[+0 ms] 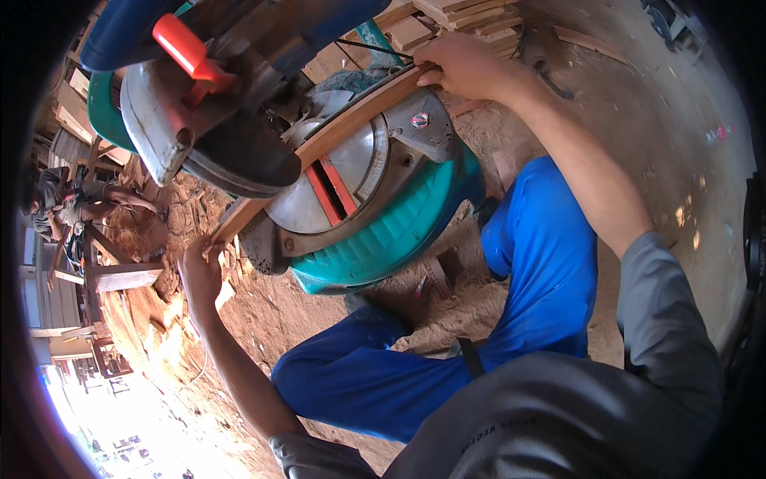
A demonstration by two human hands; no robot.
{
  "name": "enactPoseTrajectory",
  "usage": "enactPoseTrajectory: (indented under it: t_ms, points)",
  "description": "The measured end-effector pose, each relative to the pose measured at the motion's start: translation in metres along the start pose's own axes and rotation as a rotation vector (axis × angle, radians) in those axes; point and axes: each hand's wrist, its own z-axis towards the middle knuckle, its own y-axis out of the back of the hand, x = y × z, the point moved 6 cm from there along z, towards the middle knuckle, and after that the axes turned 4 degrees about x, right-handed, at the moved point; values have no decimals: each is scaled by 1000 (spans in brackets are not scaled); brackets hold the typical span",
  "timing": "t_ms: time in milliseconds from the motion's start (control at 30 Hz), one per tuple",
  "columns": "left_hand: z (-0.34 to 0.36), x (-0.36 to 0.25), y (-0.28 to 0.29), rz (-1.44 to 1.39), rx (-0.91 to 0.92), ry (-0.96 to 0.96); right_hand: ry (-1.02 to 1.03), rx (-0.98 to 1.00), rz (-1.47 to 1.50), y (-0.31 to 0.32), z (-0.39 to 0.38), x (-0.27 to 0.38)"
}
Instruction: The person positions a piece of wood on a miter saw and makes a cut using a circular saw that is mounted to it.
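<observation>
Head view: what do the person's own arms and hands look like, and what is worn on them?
Both hands, the left hand and the right hand, are bare: no gloves, and no rings or watch that I can make out. The forearms are bare too. Grey sleeves are pushed up to about the elbows; they belong to a grey top with a small line of pale lettering.
</observation>
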Motion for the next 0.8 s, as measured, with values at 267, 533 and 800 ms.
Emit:
enactPoseTrajectory:
  t_ms: [267,533,800]
  points:
    - [4,7,-8,-24,27,3,-16,10,7,5,0,3]
    - [3,11,-8,42,-59,-114,58,-11,-5,6,2,5]
    - [4,14,-9,35,-120,-104,-39,104,-80,11,6,16]
